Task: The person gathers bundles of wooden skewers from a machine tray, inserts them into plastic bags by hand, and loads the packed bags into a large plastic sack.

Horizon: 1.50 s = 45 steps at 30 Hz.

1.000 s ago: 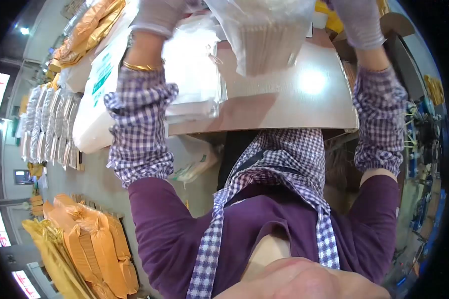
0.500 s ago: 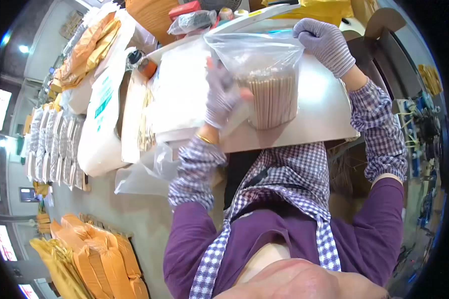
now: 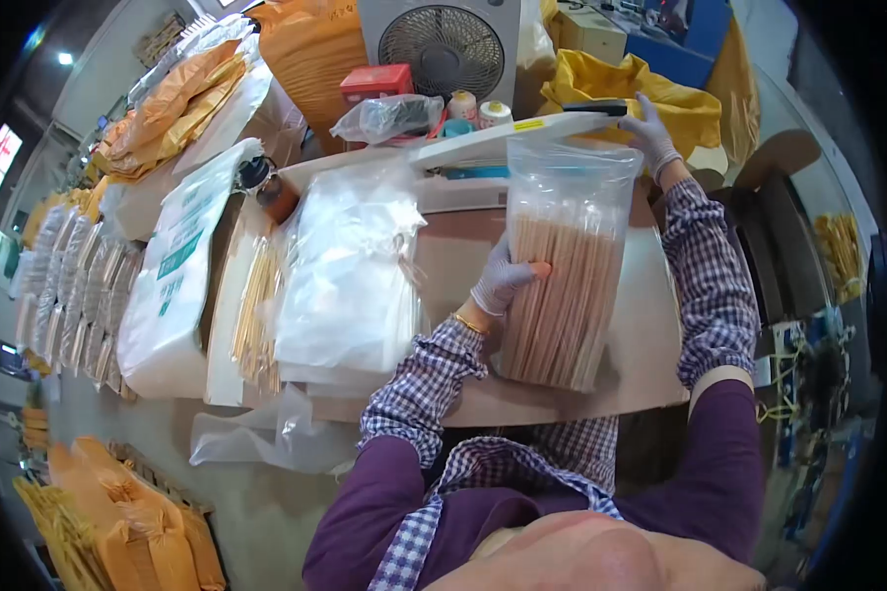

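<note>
A clear plastic bag packed with thin wooden sticks stands upright, slightly tilted, on the table in front of me. My left hand, in a pale glove with bare fingertips, grips its left side, thumb across the front. Behind the bag's top edge runs the raised white arm of what looks like a bag sealer, with a black handle. My right hand, gloved too, is at the handle's end with fingers stretched and apart. Whether it touches the handle is hard to tell.
To the left lie a stack of clear bags, loose sticks and a white printed sack. A dark-capped bottle stands behind. At the back are a fan, a red box and a yellow sack.
My right hand has let go of the bag's top corner and moved to the sealer's handle. My left hand has come onto the bag's side. The view has tilted up.
</note>
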Each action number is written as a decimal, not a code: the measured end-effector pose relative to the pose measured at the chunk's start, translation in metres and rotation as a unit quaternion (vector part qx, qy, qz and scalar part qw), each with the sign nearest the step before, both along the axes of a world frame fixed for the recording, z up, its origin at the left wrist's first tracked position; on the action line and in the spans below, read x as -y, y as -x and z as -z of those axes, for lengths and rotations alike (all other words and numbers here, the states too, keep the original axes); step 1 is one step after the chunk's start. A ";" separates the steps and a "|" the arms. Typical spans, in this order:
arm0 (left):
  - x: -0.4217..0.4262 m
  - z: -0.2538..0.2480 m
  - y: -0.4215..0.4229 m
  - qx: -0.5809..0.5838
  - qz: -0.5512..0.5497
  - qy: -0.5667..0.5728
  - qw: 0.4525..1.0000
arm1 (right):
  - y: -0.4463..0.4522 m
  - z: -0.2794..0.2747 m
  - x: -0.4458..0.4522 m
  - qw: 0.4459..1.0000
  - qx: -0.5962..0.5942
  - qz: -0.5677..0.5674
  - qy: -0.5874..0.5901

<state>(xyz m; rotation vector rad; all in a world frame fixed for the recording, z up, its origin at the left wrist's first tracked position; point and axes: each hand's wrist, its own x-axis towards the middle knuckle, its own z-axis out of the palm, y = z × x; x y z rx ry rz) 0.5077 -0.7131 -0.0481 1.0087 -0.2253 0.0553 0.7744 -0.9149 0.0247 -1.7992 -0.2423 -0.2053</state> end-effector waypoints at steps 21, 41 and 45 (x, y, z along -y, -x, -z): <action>-0.031 0.090 -0.106 -0.170 -0.174 -0.048 0.969 | 0.020 0.075 -0.035 0.810 0.126 -0.024 0.572; -0.272 -0.087 0.385 -0.464 -0.582 -0.643 0.180 | -0.050 0.128 -0.028 0.691 0.207 0.051 0.691; -0.301 -0.065 0.417 -0.674 -0.429 -0.563 0.212 | -0.054 0.143 -0.021 0.723 0.234 0.066 0.646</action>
